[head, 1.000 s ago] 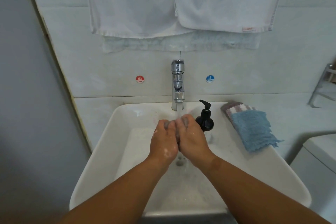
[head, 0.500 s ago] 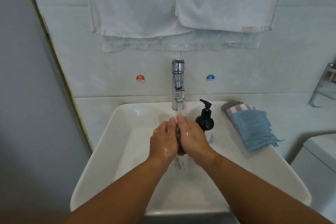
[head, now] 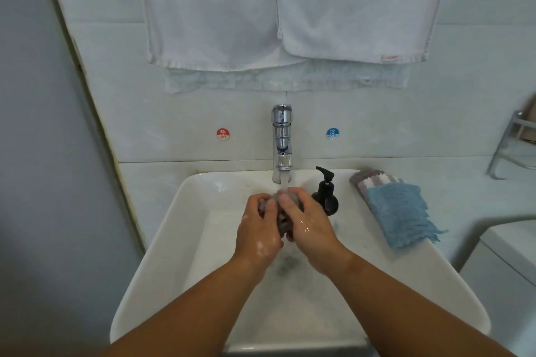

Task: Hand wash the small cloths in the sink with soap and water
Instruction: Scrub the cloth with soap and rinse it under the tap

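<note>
The white, rounded-rectangle sink (head: 150, 269) holds both hands over its wet, shallow basin. The left hand (head: 258, 232) and right hand (head: 307, 226) are curled round a small grey cloth (head: 281, 220), bunched between them just under the thin stream of water (head: 285, 182) from the shiny chrome tap (head: 282, 142). Soap suds dot the back of the left hand. A round black pump bottle (head: 326, 197) stands on the back rim, just beside the right hand. On the pale counter (head: 150, 182) to the right lie a fuzzy blue cloth (head: 400, 214) with a frayed edge and, partly under it, a striped cloth (head: 368, 178). Two white towels (head: 208, 9) hang on the tiled wall above, with a red hot sticker (head: 222, 133) and a blue cold sticker (head: 332, 133) either side of the tap.
</note>
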`<state>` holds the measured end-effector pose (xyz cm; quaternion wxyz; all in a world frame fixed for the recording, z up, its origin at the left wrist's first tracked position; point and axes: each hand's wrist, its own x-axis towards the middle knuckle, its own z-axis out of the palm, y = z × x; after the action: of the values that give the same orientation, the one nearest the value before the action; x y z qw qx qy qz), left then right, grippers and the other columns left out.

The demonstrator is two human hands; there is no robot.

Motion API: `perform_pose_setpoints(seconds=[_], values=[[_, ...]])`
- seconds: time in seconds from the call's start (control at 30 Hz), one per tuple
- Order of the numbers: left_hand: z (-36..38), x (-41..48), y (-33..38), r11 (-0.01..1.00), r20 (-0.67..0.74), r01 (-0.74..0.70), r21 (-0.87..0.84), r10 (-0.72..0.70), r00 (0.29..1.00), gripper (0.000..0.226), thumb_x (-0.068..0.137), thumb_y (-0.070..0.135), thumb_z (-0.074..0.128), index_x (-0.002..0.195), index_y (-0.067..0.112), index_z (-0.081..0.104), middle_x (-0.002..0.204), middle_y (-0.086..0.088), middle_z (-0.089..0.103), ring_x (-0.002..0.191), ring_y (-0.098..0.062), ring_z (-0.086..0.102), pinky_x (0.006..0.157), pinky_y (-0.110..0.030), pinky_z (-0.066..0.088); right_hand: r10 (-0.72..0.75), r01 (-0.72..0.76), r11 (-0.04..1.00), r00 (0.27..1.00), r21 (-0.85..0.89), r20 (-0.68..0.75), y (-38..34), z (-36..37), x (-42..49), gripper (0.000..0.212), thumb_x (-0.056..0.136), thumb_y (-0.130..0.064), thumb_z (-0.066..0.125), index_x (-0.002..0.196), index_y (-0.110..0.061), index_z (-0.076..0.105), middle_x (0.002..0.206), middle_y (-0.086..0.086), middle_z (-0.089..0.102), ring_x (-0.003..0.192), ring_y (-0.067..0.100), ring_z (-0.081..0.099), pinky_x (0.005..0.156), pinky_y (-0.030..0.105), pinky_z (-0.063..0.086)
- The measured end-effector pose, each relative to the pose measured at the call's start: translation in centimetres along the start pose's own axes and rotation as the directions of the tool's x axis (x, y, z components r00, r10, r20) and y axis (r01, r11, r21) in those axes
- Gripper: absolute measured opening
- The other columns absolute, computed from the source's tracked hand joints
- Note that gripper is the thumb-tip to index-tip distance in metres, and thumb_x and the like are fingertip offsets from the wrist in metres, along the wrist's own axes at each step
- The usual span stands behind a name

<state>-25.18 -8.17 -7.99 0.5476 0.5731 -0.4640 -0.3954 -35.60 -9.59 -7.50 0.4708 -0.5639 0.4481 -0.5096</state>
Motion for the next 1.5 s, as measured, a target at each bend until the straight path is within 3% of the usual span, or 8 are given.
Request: perform_pose_setpoints(seconds=[0.2,0.43,0.6,0.73,0.9,1.03,1.2,1.5], values=[[1.1,-0.9,1.6,0.975,0.085,-0.135,0.176,0.122,0.989,0.024,0.108,0.041,0.036,0.128,0.033,0.046,0.11,0.002,0.063,0.102,-0.019,0.065,0.091,-0.041,0.059,0.011,-0.058,0.981,0.97,-0.186,-0.244,-0.2,-0.7,1.5,0.013,0.103,-0.038,0.051,0.101,-0.028,0.06,0.094,0.0,0.07,0.086,0.018,0.07,0.076,0.04,0.061],[0.9,1.1,2.3,0.996,0.013,0.036,0.076,-0.037,0.999,0.023,0.107,0.044,0.035,0.109,0.027,0.049,0.102,-0.005,0.066,0.094,-0.025,0.067,0.083,-0.046,0.06,-0.093,0.038,0.926,0.987,-0.375,-0.128,-2.4,0.5,0.8,0.017,0.106,-0.035,0.047,0.099,-0.022,0.056,0.089,-0.007,0.066,0.082,0.006,0.065,0.065,0.018,0.047],[1.5,0.0,2.5,0.996,0.051,-0.054,0.074,0.05,0.997,0.023,0.108,0.041,0.034,0.109,0.025,0.051,0.096,-0.002,0.064,0.086,-0.017,0.063,0.075,-0.039,0.056,0.039,-0.082,0.962,0.985,-0.259,-0.166,-1.6,0.3,1.9,0.026,0.103,-0.038,0.045,0.093,-0.02,0.06,0.091,0.002,0.069,0.088,0.022,0.068,0.078,0.042,0.054],[0.5,1.4,2.7,0.998,-0.057,0.022,0.06,-0.018,0.998,0.018,0.107,0.028,0.039,0.115,0.02,0.053,0.107,-0.007,0.066,0.101,-0.027,0.066,0.093,-0.05,0.056,0.001,-0.01,0.938,1.0,-0.346,-0.028,-1.5,1.2,0.5,0.023,0.106,-0.038,0.045,0.096,-0.02,0.055,0.089,0.0,0.066,0.082,0.015,0.066,0.065,0.028,0.049],[1.1,-0.8,2.1,0.984,0.119,-0.036,0.177,0.015,0.993,0.029,0.108,0.044,0.032,0.113,0.02,0.048,0.102,-0.008,0.064,0.09,-0.023,0.064,0.075,-0.038,0.054,0.027,-0.076,0.948,0.987,-0.309,-0.16,-1.5,-0.3,2.2,0.022,0.104,-0.035,0.047,0.101,-0.017,0.06,0.095,0.002,0.069,0.092,0.02,0.068,0.085,0.042,0.057],[0.3,0.5,1.9,0.994,0.007,0.017,0.106,-0.018,1.0,0.019,0.107,0.035,0.039,0.1,0.021,0.05,0.096,-0.007,0.065,0.087,-0.024,0.065,0.083,-0.047,0.059,0.088,-0.099,0.931,0.995,-0.352,-0.047,-0.2,0.4,0.4,0.028,0.104,-0.042,0.042,0.099,-0.019,0.056,0.091,0.005,0.067,0.078,0.018,0.064,0.067,0.035,0.05],[-0.5,-1.0,1.9,0.988,0.024,-0.078,0.131,0.076,0.997,0.018,0.108,0.039,0.038,0.11,0.027,0.052,0.102,-0.004,0.065,0.092,-0.025,0.066,0.076,-0.041,0.06,-0.126,0.11,0.919,0.992,-0.379,-0.016,-1.6,-0.6,-1.6,0.006,0.105,-0.032,0.051,0.106,-0.026,0.053,0.092,-0.005,0.065,0.081,0.009,0.067,0.072,0.028,0.061],[-1.8,0.6,9.0,0.951,-0.073,-0.307,0.04,0.309,0.948,0.01,0.095,0.043,0.051,0.101,0.035,0.055,0.097,-0.003,0.066,0.088,-0.032,0.068,0.073,-0.051,0.06,-0.371,0.344,0.886,0.928,-0.31,-0.031,-8.5,-0.4,1.0,0.028,0.101,-0.033,0.057,0.126,-0.036,0.047,0.092,-0.003,0.067,0.085,0.016,0.07,0.077,0.045,0.062]])
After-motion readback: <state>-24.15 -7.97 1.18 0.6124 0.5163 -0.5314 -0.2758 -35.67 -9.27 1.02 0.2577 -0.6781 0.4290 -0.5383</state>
